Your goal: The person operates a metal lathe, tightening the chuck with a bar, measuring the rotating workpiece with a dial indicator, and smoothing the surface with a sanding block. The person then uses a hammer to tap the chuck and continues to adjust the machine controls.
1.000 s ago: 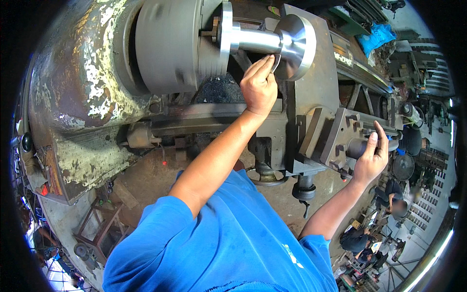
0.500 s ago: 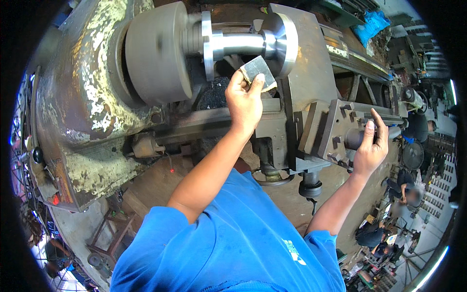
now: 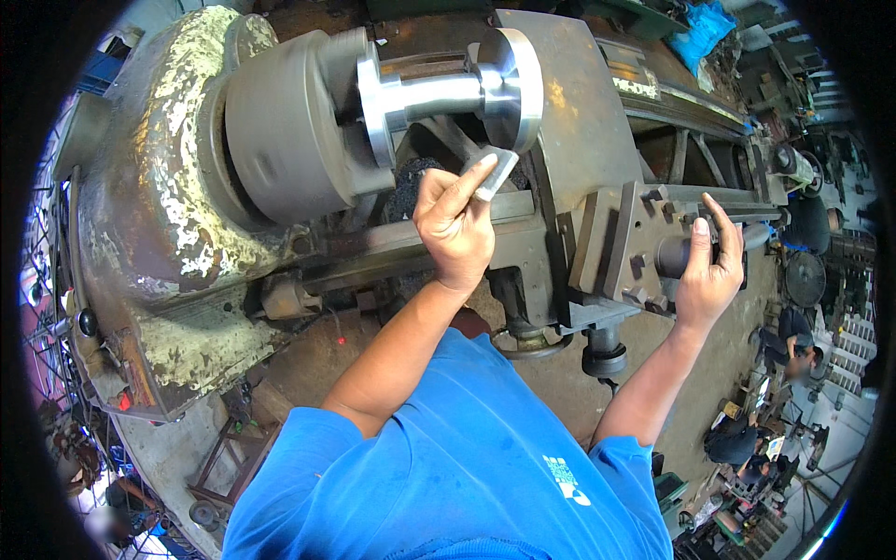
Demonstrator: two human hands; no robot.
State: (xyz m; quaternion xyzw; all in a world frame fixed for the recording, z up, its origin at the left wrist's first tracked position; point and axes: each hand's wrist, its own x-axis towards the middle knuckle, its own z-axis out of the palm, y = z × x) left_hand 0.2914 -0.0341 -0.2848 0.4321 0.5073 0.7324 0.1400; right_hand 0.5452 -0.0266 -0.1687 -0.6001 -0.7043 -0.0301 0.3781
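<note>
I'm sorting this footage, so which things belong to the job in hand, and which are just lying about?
Apparently part of the job:
grey pad, in the left hand
shiny flanged metal part, just beyond the pad
lathe chuck, left of it
tool post, beside the right hand

Apparently just lying about:
blue plastic, upper right
round dark object, far right

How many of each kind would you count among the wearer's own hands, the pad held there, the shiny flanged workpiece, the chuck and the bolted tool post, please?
Hands: 2 (left hand, right hand)
Grey pad: 1
Shiny flanged workpiece: 1
Chuck: 1
Bolted tool post: 1
Total: 6
</note>
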